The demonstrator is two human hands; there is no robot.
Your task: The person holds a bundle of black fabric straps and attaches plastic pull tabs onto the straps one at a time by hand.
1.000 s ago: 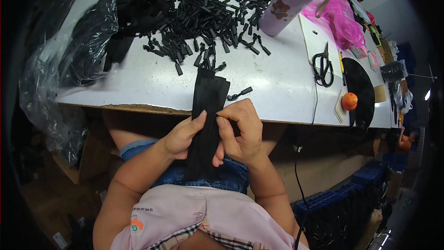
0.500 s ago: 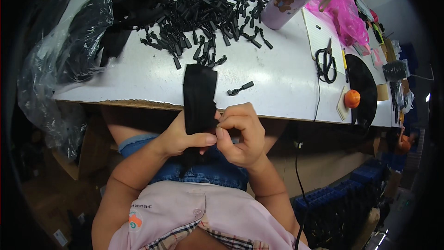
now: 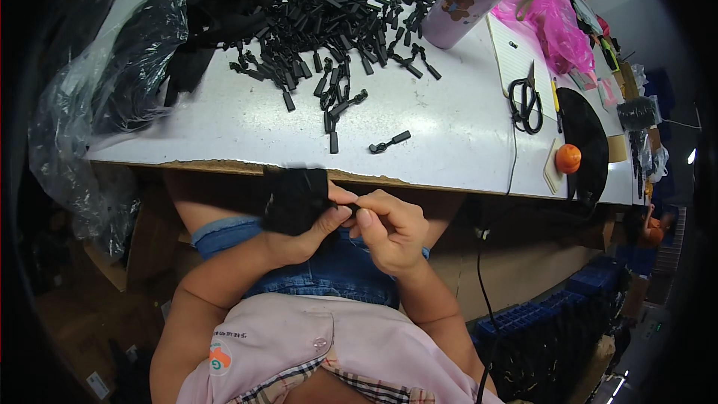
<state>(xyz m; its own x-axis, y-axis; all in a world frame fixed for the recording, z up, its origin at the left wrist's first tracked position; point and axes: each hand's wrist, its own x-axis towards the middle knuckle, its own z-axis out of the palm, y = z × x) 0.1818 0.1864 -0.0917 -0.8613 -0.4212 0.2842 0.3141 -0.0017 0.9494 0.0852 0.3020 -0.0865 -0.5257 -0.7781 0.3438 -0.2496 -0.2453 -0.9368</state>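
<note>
My left hand (image 3: pixel 308 241) is closed on a piece of black fabric (image 3: pixel 295 198), just off the table's front edge and above my lap. The fabric is smeared by motion and hangs over to the left of the fingers. Close against it, my right hand (image 3: pixel 393 230) pinches thumb and forefinger together at a small dark bit beside the left fingertips. What that bit is, I cannot make out. On the table ahead lie two single black zipper-pull-like pieces (image 3: pixel 390 142), one by the right hand and one at the near end of a big pile (image 3: pixel 321 22).
A lilac tumbler (image 3: pixel 467 4) stands behind the pile's right side. Black scissors (image 3: pixel 526 105) rest on a notepad (image 3: pixel 508 52), near an orange round object (image 3: pixel 568 158). Clear plastic bags (image 3: pixel 112 97) drape over the left table edge. A black cable (image 3: pixel 482 284) hangs at right.
The fabric, upright over the table edge before, has swung down and left, uncovering black pieces behind it. Both hands stay close together.
</note>
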